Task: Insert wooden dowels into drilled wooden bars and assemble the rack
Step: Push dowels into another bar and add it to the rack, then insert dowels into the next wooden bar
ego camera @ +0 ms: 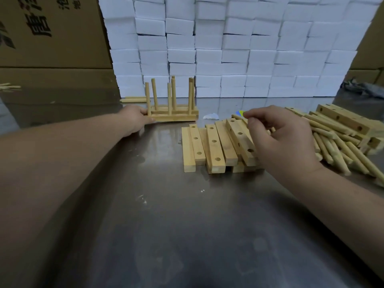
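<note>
Steel table (187,225): one rack (172,116) stands assembled at the far left, left hand (135,121) gripping its end. Right hand (276,140) pinches a dowel (236,117) over the drilled bars (214,148). Dowel heap (336,146) at right, so plenty left, I'd say.

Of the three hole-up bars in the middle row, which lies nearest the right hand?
The rightmost bar, skewed diagonally right beside the right hand; the other two lie straighter, further left.

white boxes (228,48) stacked beyond right hand (278,138) | cardboard cartons (52,38) beyond left hand (135,120) | white paper scrap (211,116) just left of right hand | steel table (187,225) beneath
</note>
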Tool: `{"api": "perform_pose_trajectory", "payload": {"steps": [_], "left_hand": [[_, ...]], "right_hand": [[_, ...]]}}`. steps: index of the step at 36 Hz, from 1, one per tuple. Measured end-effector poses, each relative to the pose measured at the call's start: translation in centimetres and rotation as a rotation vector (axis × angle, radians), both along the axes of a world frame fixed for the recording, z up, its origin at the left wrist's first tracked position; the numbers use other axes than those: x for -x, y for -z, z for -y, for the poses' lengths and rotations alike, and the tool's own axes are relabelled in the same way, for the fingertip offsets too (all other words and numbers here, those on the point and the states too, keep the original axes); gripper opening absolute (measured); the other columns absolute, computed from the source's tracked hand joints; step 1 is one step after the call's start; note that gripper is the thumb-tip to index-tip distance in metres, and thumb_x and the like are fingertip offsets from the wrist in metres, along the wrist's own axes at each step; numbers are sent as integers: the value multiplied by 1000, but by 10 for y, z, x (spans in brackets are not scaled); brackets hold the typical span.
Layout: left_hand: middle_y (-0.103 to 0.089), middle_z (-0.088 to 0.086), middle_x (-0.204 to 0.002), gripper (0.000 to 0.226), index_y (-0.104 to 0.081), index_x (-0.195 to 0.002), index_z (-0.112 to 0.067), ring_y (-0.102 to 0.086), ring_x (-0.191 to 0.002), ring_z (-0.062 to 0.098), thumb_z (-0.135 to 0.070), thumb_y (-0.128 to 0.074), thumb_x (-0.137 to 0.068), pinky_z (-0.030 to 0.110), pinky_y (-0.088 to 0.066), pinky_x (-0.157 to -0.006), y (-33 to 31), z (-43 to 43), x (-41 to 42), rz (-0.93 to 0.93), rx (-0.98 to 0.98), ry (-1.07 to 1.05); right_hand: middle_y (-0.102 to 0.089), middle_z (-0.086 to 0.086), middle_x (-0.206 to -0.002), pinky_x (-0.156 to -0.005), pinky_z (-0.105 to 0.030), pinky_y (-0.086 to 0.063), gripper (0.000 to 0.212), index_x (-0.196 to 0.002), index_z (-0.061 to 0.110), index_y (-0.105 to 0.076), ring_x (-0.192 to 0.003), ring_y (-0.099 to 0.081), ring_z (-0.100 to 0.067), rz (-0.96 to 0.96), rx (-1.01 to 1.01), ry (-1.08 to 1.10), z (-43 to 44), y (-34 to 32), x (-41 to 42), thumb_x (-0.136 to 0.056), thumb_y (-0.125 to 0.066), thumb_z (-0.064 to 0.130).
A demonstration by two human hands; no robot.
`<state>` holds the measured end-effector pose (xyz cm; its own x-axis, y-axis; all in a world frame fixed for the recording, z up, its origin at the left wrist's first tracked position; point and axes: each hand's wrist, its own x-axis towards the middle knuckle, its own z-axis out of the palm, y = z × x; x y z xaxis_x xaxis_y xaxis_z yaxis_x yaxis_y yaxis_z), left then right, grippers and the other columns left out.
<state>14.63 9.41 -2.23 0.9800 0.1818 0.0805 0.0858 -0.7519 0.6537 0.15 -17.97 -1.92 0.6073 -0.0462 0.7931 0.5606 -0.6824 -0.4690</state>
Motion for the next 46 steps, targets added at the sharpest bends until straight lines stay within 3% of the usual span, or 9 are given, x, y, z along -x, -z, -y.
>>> {"api": "perform_pose_trajectory", "payload": {"steps": [4,9,13,17,22,31,34,39,46], "left_hand": [[-67,12,-74,33,-64,-115,-19,-58,-66,22,-37,-62,-88,28,-42,-59,0,1,-10,-7,-26,-29],[-62,12,-111,44,-61,-117,-6,-56,-100,30,-36,-67,-84,31,-43,-80,-3,3,-24,40,-99,-92],[-63,13,-105,39,-65,-106,-3,-58,-97,30,-36,-64,-86,36,-48,-84,-5,7,-26,15,-164,-82],[-69,13,-76,31,-70,-83,-6,-62,-79,26,-35,-61,-89,31,-47,-72,-3,11,-27,15,-171,-79],[-69,13,-70,29,-66,-82,-8,-64,-76,24,-35,-60,-89,30,-45,-71,1,15,-30,43,-168,-86],[-63,8,-111,41,-58,-124,-13,-58,-100,27,-31,-63,-87,33,-44,-82,6,12,-35,91,-191,-56],[-61,7,-118,39,-60,-121,-13,-55,-104,26,-28,-66,-85,32,-42,-87,5,7,-37,85,-197,-17],[-61,2,-108,28,-64,-111,-17,-53,-85,20,-25,-69,-84,29,-43,-76,5,2,-38,102,-186,35],[-59,4,-119,31,-62,-115,-17,-53,-101,23,-26,-66,-85,27,-39,-82,7,12,-41,107,-137,0]], "right_hand": [[-51,30,-70,-70,2,-36,22,-93,24,-69,-75,-50,18,11,19,-8,-2,2,1,-82,-51,23],[-50,32,-69,-69,2,-36,22,-92,25,-69,-75,-50,18,-8,21,-14,-2,3,-1,-81,-50,23],[-50,34,-69,-69,5,-33,23,-92,25,-70,-77,-49,21,-18,50,-14,-2,3,0,-81,-50,24],[-51,33,-69,-70,4,-34,20,-91,33,-65,-77,-50,20,-28,30,-18,-1,3,0,-81,-50,26],[-50,33,-69,-69,5,-33,21,-92,34,-65,-77,-50,20,-42,41,-20,-2,3,1,-81,-49,26],[-50,32,-68,-68,-1,-36,22,-92,25,-71,-75,-49,20,-67,62,-12,-1,1,1,-83,-51,24],[-51,31,-69,-70,-7,-37,19,-93,23,-71,-75,-50,18,-90,71,-22,0,1,2,-87,-54,16],[-52,29,-67,-67,-3,-37,19,-91,24,-72,-72,-52,14,-108,51,-19,-1,0,2,-86,-55,15],[-54,28,-68,-67,-8,-38,20,-92,25,-71,-74,-52,13,-126,51,-26,0,0,1,-87,-54,16]]}}
